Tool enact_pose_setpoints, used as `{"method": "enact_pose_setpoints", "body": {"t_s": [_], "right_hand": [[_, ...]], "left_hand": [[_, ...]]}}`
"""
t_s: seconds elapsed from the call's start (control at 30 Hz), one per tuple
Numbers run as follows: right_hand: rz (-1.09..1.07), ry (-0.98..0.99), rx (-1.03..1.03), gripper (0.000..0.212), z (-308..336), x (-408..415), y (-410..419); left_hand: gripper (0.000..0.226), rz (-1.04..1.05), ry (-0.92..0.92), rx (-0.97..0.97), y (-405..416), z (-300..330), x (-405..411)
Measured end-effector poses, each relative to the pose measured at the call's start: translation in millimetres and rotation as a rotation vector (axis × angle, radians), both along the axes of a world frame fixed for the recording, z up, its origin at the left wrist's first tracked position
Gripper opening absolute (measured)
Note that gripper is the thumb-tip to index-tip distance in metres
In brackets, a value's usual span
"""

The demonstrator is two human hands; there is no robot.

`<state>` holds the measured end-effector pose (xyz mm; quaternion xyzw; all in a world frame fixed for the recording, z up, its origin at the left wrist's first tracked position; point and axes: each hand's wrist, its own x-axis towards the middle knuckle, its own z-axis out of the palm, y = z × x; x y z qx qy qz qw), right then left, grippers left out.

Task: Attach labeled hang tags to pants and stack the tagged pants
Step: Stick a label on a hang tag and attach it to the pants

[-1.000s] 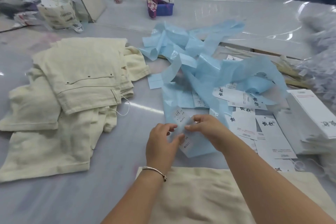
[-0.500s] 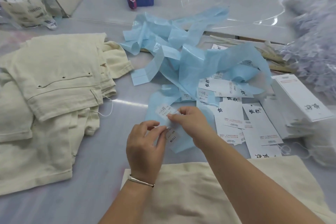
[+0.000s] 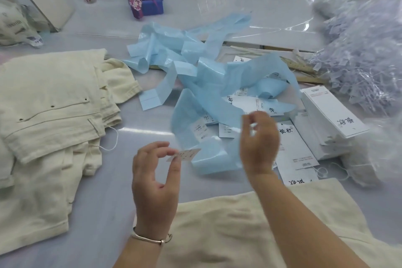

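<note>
The hands have split apart and lifted off the blue backing [image 3: 208, 159] — the left hand [image 3: 154, 183], lower centre, now pinches a small sticker [image 3: 185, 155] between thumb and fingertip. The right hand [image 3: 258, 141] is up to its right, fingers curled and blurred; a grip can't be told. Tagged pants [image 3: 50, 102] sit stacked at left, another pair [image 3: 228, 235] at the bottom edge, hang tags [image 3: 291, 137] right of centre.
</note>
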<state>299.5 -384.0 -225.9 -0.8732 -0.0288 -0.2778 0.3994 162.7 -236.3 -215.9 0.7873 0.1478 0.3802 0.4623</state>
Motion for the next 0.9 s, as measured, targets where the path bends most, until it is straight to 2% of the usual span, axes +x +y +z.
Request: {"method": "enact_pose_setpoints", "body": {"t_s": [0.03,0.1,0.13,0.17,0.2,0.27,0.43,0.6,0.7,0.77,0.9], "right_hand": [[-0.149,0.059,-0.014,0.016,-1,12,-20],[-0.341,0.501,-0.103,0.034,-11,29,-52],[-0.360,0.710,-0.215,0.048,-17,34,-61],[-0.343,0.826,-0.329,0.062,-22,36,-65],[-0.318,0.863,-0.418,0.069,-26,38,-65],[-0.293,0.830,-0.475,0.071,-30,43,-61],[-0.308,0.887,-0.392,0.053,-31,53,-47],[-0.294,0.931,-0.398,0.091,-29,54,-34],[-0.361,0.840,-0.329,0.090,-26,55,-41],[-0.431,0.775,-0.358,0.083,-26,56,-54],[-0.428,0.898,-0.354,0.084,-26,57,-74]], "left_hand": [[0.008,-0.027,0.016,0.001,-1,-2,1],[0.014,-0.065,0.042,-0.007,-5,-5,1],[0.016,-0.079,0.050,-0.016,-8,-6,1],[0.017,-0.091,0.056,-0.023,-10,-7,1],[0.017,-0.102,0.063,-0.026,-13,-7,1],[0.018,-0.115,0.073,-0.022,-16,-7,1],[0.021,-0.130,0.087,-0.016,-18,-4,1],[0.023,-0.119,0.108,-0.016,-17,-3,-5],[0.022,-0.121,0.121,-0.007,-17,-5,-10],[0.022,-0.128,0.124,-0.001,-16,-6,-13],[0.024,-0.124,0.136,0.003,-17,-6,-15]]}}
